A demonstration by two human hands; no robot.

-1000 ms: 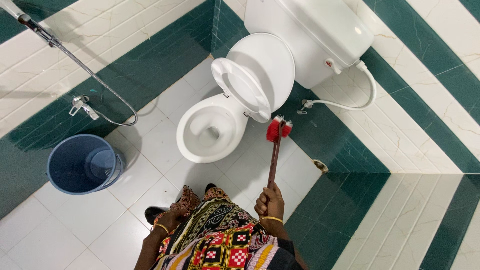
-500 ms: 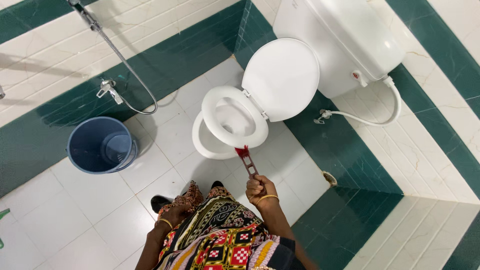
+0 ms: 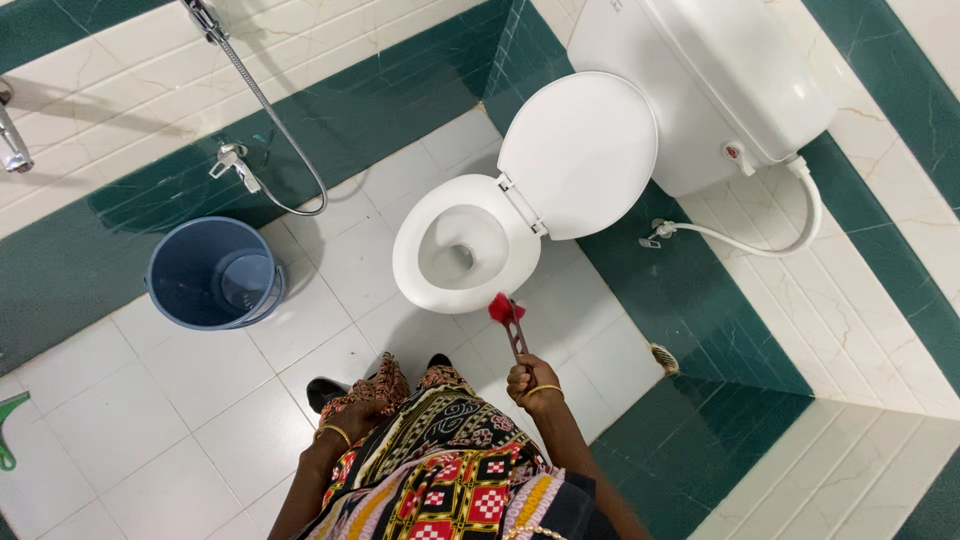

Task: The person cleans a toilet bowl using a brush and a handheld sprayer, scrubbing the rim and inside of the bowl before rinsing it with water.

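On the white tile floor of a bathroom with green-and-white striped walls, a person stands facing a white toilet. Cistern behind; lid tilted up against it; seat down flat on the bowl, bowl open.

Left of the toilet, well apart: a blue bucket with a smaller blue mug inside. On the wall above it, a tap and a hand-spray hose. A white supply hose curves from the cistern to a wall valve. A floor drain lies to the right.

Right hand: fist closed around the lower end of a brown-handled toilet brush. Its red bristle head is raised just beside the front rim of the seat, not in the bowl.

Left hand: low at the patterned dress; fingers look loosely curled on the cloth, though I cannot tell whether it is gripped.

Judgement on technique: the grip sits far from the bristles, good for keeping clear of splash but weak for pressure. To work well, angle the head down over the rim, bristles leading, short firm strokes, wrist steady. Feet near the bowl; the tile could be slippery.
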